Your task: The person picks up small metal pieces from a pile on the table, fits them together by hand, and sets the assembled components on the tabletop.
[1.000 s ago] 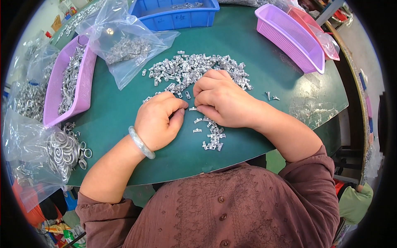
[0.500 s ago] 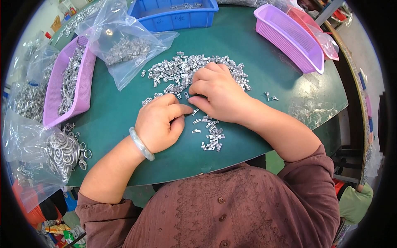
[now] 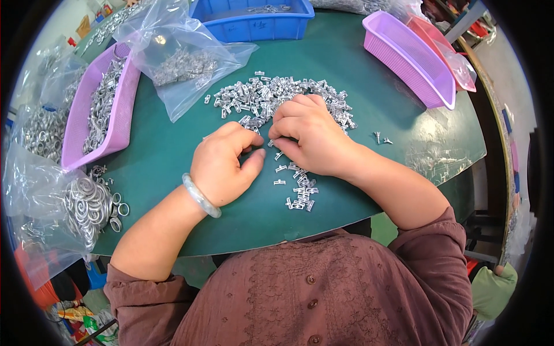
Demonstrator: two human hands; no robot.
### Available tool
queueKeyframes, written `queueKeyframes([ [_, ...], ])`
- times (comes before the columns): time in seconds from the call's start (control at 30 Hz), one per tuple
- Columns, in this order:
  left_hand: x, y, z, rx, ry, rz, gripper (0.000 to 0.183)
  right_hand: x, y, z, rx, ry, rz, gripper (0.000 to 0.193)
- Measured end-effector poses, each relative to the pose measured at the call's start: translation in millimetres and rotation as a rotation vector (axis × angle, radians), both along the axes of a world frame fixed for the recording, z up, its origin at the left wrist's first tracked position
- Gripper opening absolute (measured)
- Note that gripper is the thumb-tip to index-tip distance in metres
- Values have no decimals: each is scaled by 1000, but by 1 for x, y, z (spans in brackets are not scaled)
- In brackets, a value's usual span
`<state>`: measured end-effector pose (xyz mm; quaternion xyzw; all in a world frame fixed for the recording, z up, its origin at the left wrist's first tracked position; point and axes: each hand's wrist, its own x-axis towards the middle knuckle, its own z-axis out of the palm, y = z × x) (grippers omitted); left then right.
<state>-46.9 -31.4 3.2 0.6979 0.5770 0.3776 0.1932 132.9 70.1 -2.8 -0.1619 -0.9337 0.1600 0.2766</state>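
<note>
A broad pile of small silver metal fittings (image 3: 248,95) lies on the green table, short bars with a raised middle. At its near edge, the thumb and fingertips of my right hand (image 3: 309,135) pinch one small metal fitting (image 3: 271,143). Just left of it is my left hand (image 3: 225,164), a pale bangle (image 3: 200,196) on its wrist. Its thumb and forefinger stand apart with nothing visible between them; the other fingers curl under, partly hidden. Below my right hand, a smaller group of fittings (image 3: 301,193) is scattered toward the table's front edge.
A purple basket (image 3: 128,109) of metal parts stands left, beside clear bags and loose silver rings (image 3: 89,207). A clear bag (image 3: 182,69) of parts and a blue bin (image 3: 254,27) lie beyond the pile. Another purple basket (image 3: 407,63) is far right, near two loose pieces (image 3: 382,139).
My left thumb has spread away from the forefinger. My right fingertips now show a fitting between them at the pile's edge. The whole view has shifted slightly.
</note>
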Motion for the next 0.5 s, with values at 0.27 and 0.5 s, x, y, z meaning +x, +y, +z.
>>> queueKeyframes([
  [0.27, -1, 2, -2, -17, 128, 20, 8, -1, -2, 1, -24, -38, 51, 7],
  [0.5, -1, 2, -4, 27, 107, -10, 8, 8, 4, 10, -33, -118, 15, 10],
])
